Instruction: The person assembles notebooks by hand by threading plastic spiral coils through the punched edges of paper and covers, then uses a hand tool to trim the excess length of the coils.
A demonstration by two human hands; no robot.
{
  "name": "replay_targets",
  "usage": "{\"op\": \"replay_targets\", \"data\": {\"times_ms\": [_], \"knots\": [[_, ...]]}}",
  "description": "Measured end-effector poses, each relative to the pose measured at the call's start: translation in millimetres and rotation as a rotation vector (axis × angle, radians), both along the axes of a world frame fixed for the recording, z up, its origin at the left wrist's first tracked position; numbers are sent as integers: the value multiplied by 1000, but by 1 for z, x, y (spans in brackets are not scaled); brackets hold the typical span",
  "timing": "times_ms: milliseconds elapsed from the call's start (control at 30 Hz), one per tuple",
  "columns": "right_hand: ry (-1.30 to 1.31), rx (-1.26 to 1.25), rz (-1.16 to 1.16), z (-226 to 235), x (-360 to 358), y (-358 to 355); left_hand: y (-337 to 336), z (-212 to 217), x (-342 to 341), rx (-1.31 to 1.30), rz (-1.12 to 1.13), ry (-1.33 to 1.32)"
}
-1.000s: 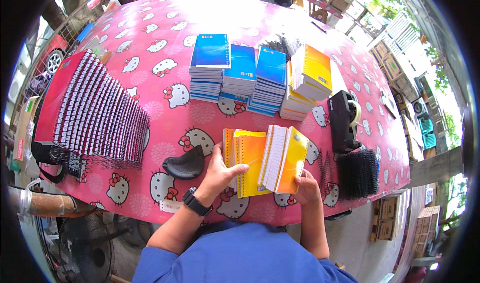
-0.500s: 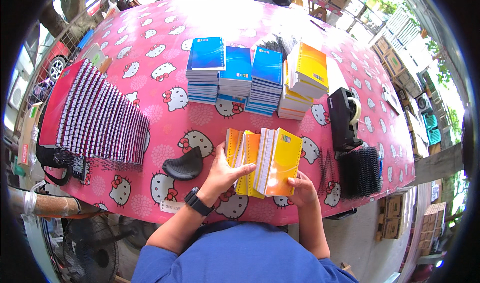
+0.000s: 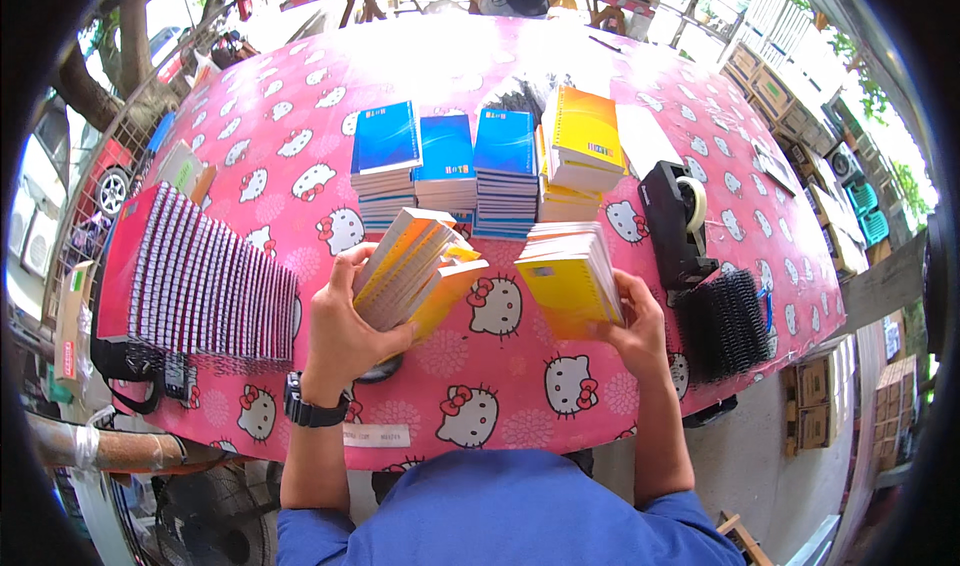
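Observation:
My left hand is closed round a bundle of yellow-orange notebooks, held tilted with their page edges showing. One notebook at its right side fans away from the others. My right hand grips a second bundle of yellow notebooks, thumb on the front cover and fingers behind. Between the two bundles is a gap showing the tablecloth. Beyond them stand three stacks of blue notebooks and, to their right, a stack of yellow notebooks. A dark curved object is mostly hidden by my left hand.
At left stands a long row of red-covered spiral-bound notebooks. A black tape dispenser and a bunch of black binding coils lie at right. The pink cat-patterned tablecloth covers the table. Someone sits beyond its far edge.
The notebooks, close together before, are now split into two bundles held apart, one per hand. Both hands have lifted and spread outward. The view has shifted slightly.

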State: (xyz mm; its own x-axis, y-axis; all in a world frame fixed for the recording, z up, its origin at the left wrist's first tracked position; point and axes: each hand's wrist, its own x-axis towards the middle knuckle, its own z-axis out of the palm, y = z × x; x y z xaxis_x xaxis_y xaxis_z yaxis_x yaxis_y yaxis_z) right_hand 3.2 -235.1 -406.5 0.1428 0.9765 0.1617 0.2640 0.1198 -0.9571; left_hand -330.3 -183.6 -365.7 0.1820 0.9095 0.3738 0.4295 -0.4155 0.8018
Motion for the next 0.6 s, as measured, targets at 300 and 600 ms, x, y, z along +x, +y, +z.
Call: {"op": "replay_targets", "data": {"times_ms": [300,600], "knots": [[-707,150,67,9,-10,46,12,16,24,168,-432,324],[-778,90,121,4,-13,51,0,-24,68,363,-421,833]]}}
